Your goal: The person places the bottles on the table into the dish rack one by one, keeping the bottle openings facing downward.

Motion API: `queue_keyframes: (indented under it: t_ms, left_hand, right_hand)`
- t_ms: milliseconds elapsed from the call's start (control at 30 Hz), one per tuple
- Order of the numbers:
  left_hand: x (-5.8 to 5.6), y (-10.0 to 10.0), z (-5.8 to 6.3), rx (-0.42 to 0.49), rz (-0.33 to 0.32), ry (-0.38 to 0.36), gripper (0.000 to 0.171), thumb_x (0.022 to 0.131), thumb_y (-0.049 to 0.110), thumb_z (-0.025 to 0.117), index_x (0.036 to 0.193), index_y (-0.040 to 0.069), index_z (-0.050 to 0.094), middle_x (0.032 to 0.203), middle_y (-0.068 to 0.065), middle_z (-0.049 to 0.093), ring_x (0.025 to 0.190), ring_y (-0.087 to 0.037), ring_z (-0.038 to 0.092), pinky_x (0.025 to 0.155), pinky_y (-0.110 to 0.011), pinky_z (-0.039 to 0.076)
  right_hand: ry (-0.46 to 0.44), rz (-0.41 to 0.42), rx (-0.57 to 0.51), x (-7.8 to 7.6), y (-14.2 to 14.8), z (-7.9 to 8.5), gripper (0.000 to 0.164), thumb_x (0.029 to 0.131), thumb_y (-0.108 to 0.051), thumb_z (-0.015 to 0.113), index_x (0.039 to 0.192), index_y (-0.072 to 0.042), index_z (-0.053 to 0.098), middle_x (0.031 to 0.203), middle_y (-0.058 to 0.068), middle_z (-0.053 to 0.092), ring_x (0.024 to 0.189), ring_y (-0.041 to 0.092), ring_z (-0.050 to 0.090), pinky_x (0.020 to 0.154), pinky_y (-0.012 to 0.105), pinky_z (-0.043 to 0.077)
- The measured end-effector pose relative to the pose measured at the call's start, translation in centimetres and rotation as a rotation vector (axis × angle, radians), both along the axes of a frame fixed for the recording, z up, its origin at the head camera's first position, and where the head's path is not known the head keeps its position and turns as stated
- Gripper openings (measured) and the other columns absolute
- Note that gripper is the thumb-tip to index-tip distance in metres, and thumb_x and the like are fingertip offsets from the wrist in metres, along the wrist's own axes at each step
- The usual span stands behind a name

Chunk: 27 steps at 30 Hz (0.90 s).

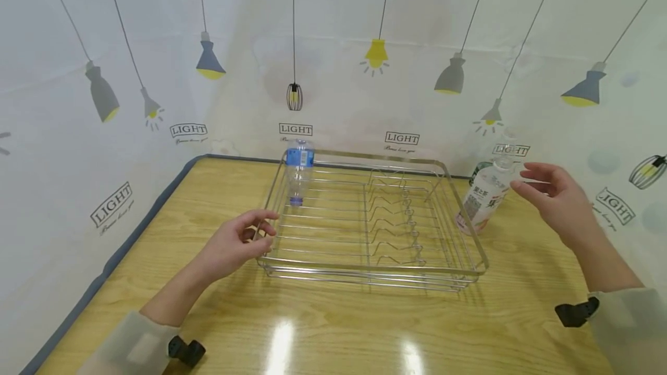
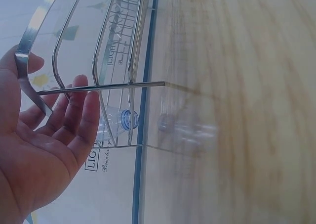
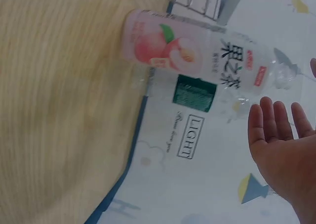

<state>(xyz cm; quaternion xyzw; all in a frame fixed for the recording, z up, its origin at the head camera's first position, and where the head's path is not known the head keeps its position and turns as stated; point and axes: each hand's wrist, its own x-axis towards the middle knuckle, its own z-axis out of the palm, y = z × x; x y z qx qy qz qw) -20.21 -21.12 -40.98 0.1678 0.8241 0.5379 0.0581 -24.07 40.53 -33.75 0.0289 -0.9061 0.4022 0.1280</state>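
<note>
A metal wire dish rack (image 1: 367,271) stands on the table. My left hand (image 1: 241,243) is at its front left corner, fingers loosely bent, with a gap between thumb and fingertips. In the left wrist view that hand (image 2: 54,135) lies about the rim's corner; whether it touches is unclear. A clear bottle with a blue label (image 1: 299,158) stands cap down in the rack's back left. To the rack's right, a peach drink bottle (image 1: 482,198) leans slightly. My right hand (image 1: 560,204) hovers beside its neck, fingers relaxed, holding nothing.
Behind the peach drink bottle stands another bottle, its green label (image 3: 194,93) partly hidden. Wire dividers (image 1: 396,224) fill the rack's right half. A printed cloth (image 1: 344,85) hangs along the wooden table's (image 1: 219,190) back and left edges.
</note>
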Motion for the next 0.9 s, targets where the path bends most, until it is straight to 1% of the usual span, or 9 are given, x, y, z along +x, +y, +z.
queue_keyframes:
  t_ms: [133, 233, 300, 367, 500, 633, 733, 800, 900]
  left_hand:
    - [0.0, 0.0, 0.0, -0.003, -0.001, 0.0, 0.048, 0.103, 0.013, 0.071, 0.15, 0.011, 0.061, 0.124, -0.019, 0.067, 0.095, -0.022, 0.068, 0.077, -0.03, 0.06]
    - [0.1, 0.0, 0.1, 0.005, -0.002, -0.001, 0.048, 0.103, 0.012, 0.071, 0.15, 0.01, 0.061, 0.124, -0.02, 0.067, 0.095, -0.022, 0.069, 0.076, -0.028, 0.06]
    - [0.1, 0.0, 0.1, 0.013, -0.004, -0.003, 0.048, 0.103, 0.012, 0.071, 0.15, 0.01, 0.061, 0.124, -0.021, 0.066, 0.096, -0.022, 0.069, 0.077, -0.028, 0.06]
    - [0.2, 0.1, 0.1, 0.019, -0.006, -0.005, 0.048, 0.103, 0.011, 0.071, 0.15, 0.01, 0.06, 0.125, -0.023, 0.066, 0.096, -0.021, 0.07, 0.077, -0.027, 0.06]
    - [0.3, 0.0, 0.2, 0.03, -0.013, -0.008, 0.049, 0.103, 0.011, 0.07, 0.151, 0.009, 0.059, 0.127, -0.026, 0.065, 0.096, -0.02, 0.07, 0.078, -0.027, 0.061]
    - [0.4, 0.0, 0.3, 0.044, -0.021, -0.004, 0.051, 0.103, 0.011, 0.071, 0.152, 0.007, 0.058, 0.127, -0.026, 0.064, 0.097, -0.018, 0.07, 0.079, -0.027, 0.061]
    - [0.4, 0.0, 0.3, 0.05, -0.027, 0.001, 0.052, 0.103, 0.011, 0.071, 0.153, 0.005, 0.057, 0.127, -0.025, 0.065, 0.098, -0.017, 0.071, 0.08, -0.027, 0.061]
    - [0.4, 0.0, 0.3, 0.044, -0.026, 0.002, 0.052, 0.104, 0.012, 0.071, 0.153, 0.006, 0.057, 0.127, -0.024, 0.066, 0.099, -0.017, 0.071, 0.08, -0.027, 0.061]
    - [0.4, 0.0, 0.3, 0.03, -0.016, 0.002, 0.051, 0.104, 0.013, 0.072, 0.153, 0.008, 0.058, 0.128, -0.023, 0.066, 0.098, -0.018, 0.071, 0.079, -0.027, 0.061]
  right_hand:
    - [-0.051, 0.025, -0.007, -0.7, 0.9, -1.4, 0.074, 0.11, -0.04, 0.068, 0.168, -0.009, 0.036, 0.137, -0.022, 0.05, 0.11, -0.012, 0.051, 0.08, 0.008, 0.045]
    - [-0.089, 0.043, -0.004, -1.1, 0.7, -2.2, 0.079, 0.11, -0.04, 0.068, 0.17, -0.006, 0.03, 0.151, -0.001, 0.05, 0.111, -0.012, 0.048, 0.08, 0.006, 0.045]
    - [-0.113, 0.044, -0.005, -1.3, 0.5, -2.5, 0.084, 0.11, -0.041, 0.068, 0.171, -0.004, 0.025, 0.16, 0.015, 0.044, 0.112, -0.012, 0.046, 0.081, 0.005, 0.045]
    - [-0.134, 0.049, -0.013, -1.6, 0.4, -2.8, 0.088, 0.11, -0.042, 0.067, 0.172, -0.003, 0.02, 0.166, 0.025, 0.037, 0.114, -0.011, 0.044, 0.081, 0.005, 0.046]
    - [-0.163, 0.054, -0.016, -2.4, 0.1, -3.4, 0.093, 0.11, -0.043, 0.067, 0.174, -0.003, 0.013, 0.168, 0.026, 0.033, 0.119, -0.004, 0.046, 0.081, 0.005, 0.048]
    - [-0.18, 0.061, -0.016, -3.1, -0.1, -3.9, 0.097, 0.109, -0.043, 0.068, 0.174, -0.001, 0.008, 0.168, 0.027, 0.033, 0.134, 0.023, 0.052, 0.08, 0.007, 0.049]
    - [-0.207, 0.062, -0.029, -3.3, -0.3, -4.1, 0.1, 0.109, -0.046, 0.068, 0.174, -0.001, 0.006, 0.169, 0.028, 0.031, 0.143, 0.043, 0.045, 0.08, 0.01, 0.049]
    - [-0.219, 0.068, -0.035, -3.4, -0.5, -4.2, 0.1, 0.109, -0.047, 0.067, 0.173, -0.001, 0.007, 0.169, 0.029, 0.029, 0.146, 0.047, 0.042, 0.08, 0.012, 0.049]
    - [-0.218, 0.072, -0.032, -3.3, -0.8, -4.4, 0.095, 0.11, -0.046, 0.066, 0.172, 0.0, 0.011, 0.168, 0.029, 0.03, 0.145, 0.047, 0.043, 0.08, 0.012, 0.05]
